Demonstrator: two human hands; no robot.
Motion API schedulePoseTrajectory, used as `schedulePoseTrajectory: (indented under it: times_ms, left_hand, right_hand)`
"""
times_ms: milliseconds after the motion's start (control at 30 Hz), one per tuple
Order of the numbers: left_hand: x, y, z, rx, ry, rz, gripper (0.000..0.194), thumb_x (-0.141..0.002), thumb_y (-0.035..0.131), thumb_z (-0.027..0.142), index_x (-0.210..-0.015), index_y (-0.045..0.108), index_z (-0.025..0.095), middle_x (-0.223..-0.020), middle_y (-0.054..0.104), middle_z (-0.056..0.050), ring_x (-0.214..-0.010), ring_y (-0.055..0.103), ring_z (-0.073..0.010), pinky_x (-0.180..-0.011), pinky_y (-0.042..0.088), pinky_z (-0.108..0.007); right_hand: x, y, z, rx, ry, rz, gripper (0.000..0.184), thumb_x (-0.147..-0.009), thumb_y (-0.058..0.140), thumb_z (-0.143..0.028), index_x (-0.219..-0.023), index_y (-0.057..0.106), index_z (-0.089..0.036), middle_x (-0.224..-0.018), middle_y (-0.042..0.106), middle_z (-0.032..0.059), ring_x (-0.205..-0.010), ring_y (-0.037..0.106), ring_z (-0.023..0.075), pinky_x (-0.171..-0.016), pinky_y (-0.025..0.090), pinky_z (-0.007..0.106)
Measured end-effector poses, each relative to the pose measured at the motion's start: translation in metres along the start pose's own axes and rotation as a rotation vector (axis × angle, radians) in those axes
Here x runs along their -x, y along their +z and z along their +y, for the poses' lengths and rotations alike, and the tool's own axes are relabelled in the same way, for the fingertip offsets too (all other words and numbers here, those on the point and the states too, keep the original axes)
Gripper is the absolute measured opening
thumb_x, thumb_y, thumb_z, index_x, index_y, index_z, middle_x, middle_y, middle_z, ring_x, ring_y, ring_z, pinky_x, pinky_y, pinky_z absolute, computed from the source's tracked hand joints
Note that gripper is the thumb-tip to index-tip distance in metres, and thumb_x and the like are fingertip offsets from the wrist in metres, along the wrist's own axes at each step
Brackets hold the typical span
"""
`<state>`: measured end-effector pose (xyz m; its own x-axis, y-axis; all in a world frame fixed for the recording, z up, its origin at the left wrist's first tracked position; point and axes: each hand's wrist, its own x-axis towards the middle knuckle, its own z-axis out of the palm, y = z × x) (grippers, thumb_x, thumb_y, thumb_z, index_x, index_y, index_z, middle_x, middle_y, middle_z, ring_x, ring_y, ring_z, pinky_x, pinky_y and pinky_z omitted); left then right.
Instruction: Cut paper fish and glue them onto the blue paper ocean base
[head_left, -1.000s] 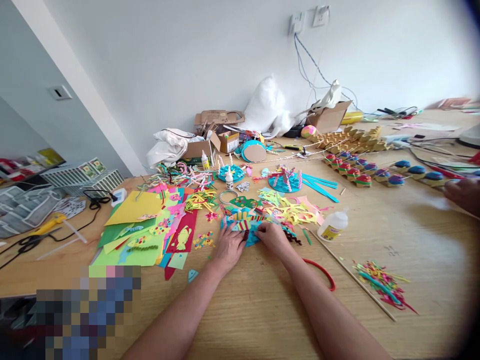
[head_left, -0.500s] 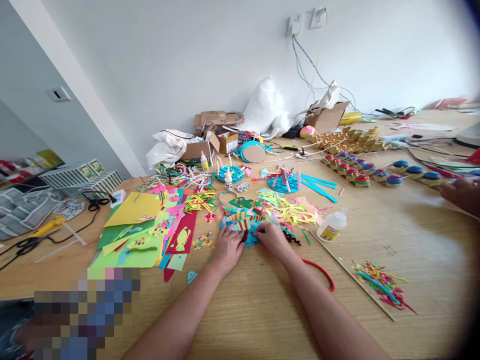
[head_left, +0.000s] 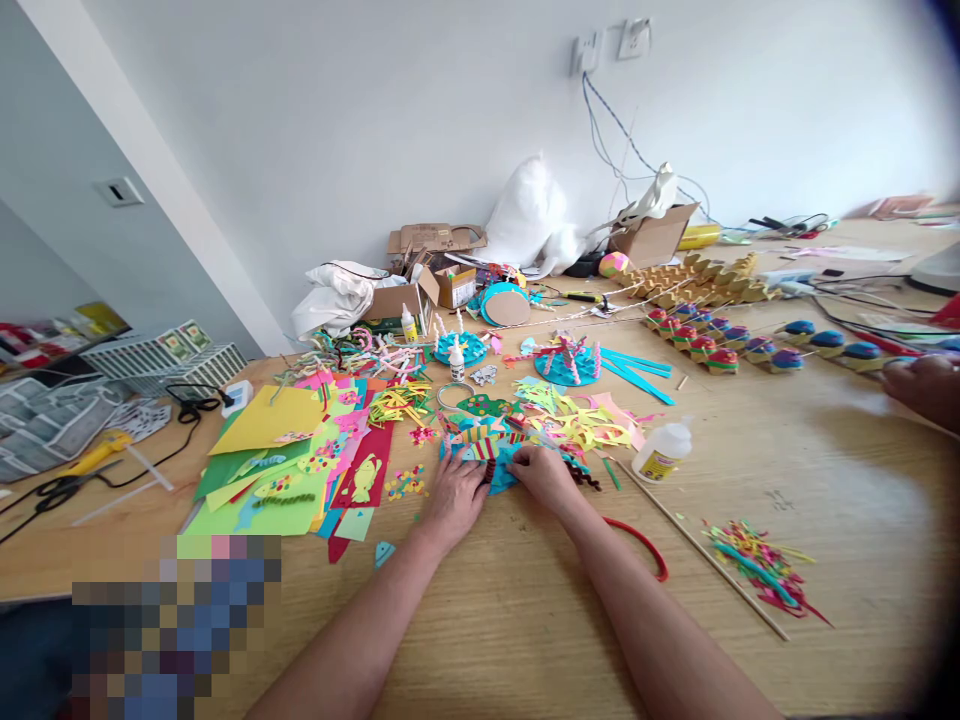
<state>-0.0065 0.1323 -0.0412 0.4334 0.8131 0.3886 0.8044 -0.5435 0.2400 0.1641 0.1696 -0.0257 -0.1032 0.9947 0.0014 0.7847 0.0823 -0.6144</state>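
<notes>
My left hand (head_left: 456,500) lies with its fingers stretched over the left edge of a blue craft base (head_left: 504,474), holding it against the table. Paper fish with coloured stripes (head_left: 486,450) sit on this base, and a short dark brown fuzzy stem (head_left: 490,470) stands by my left fingertips. At the base's right side my right hand (head_left: 546,478) is closed, thumb and fingers pressed together at the blue surface. Whatever is between those fingers is hidden. Curly dark brown pipe cleaners (head_left: 583,474) stick out just beyond my right hand.
Coloured paper sheets (head_left: 262,420) lie to the left. On the right are a glue bottle (head_left: 664,452), a thin wooden stick (head_left: 720,560), a red pipe cleaner (head_left: 646,545) and paper scraps (head_left: 757,565). Another person's hand (head_left: 922,390) is at the right edge, near painted egg-carton strips (head_left: 787,356).
My hands stay in nearly the same place on the blue base. The other person's hand at the right edge has shifted slightly.
</notes>
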Motion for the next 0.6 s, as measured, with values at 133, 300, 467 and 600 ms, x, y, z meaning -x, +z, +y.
schedulePoseTrajectory:
  times_ms: [133, 300, 467, 600]
  left_hand:
    - [0.0003, 0.0014, -0.0009, 0.0, 0.007, 0.006, 0.021, -0.081, 0.055, 0.018, -0.102, 0.059, 0.021, -0.101, 0.064, -0.004, -0.108, 0.05, -0.0244, -0.1, 0.03, -0.049]
    - [0.0003, 0.0014, -0.0009, -0.004, 0.004, 0.011, 0.022, -0.081, 0.055, 0.018, -0.103, 0.059, 0.02, -0.103, 0.064, -0.004, -0.109, 0.05, -0.0242, -0.101, 0.03, -0.048]
    - [0.0003, 0.0007, -0.0006, 0.004, 0.002, 0.003, 0.022, -0.081, 0.055, 0.018, -0.102, 0.059, 0.021, -0.103, 0.064, -0.004, -0.107, 0.051, -0.0235, -0.101, 0.03, -0.048]
    - [0.0005, 0.0015, -0.0013, 0.004, -0.003, 0.002, 0.021, -0.081, 0.055, 0.018, -0.102, 0.059, 0.021, -0.103, 0.064, -0.004, -0.106, 0.052, -0.0236, -0.101, 0.029, -0.048]
  right_hand:
    - [-0.0002, -0.0004, -0.0002, -0.007, 0.002, -0.003, 0.014, -0.067, 0.055, -0.022, -0.055, 0.06, -0.017, -0.055, 0.057, 0.0, -0.054, 0.047, 0.0115, -0.05, 0.028, 0.021]
    - [0.0001, -0.0002, 0.0003, -0.021, 0.0, 0.006, 0.013, -0.066, 0.055, -0.022, -0.056, 0.061, -0.017, -0.055, 0.058, 0.0, -0.055, 0.049, 0.0118, -0.051, 0.029, 0.021]
    - [0.0003, -0.0003, 0.0006, -0.032, -0.001, 0.016, 0.012, -0.065, 0.055, -0.022, -0.056, 0.061, -0.018, -0.054, 0.058, -0.0009, -0.054, 0.049, 0.0117, -0.05, 0.03, 0.021]
    - [-0.0002, 0.0003, 0.0016, -0.041, 0.005, 0.012, 0.011, -0.064, 0.055, -0.023, -0.057, 0.062, -0.018, -0.052, 0.056, -0.0017, -0.053, 0.049, 0.0116, -0.05, 0.03, 0.021]
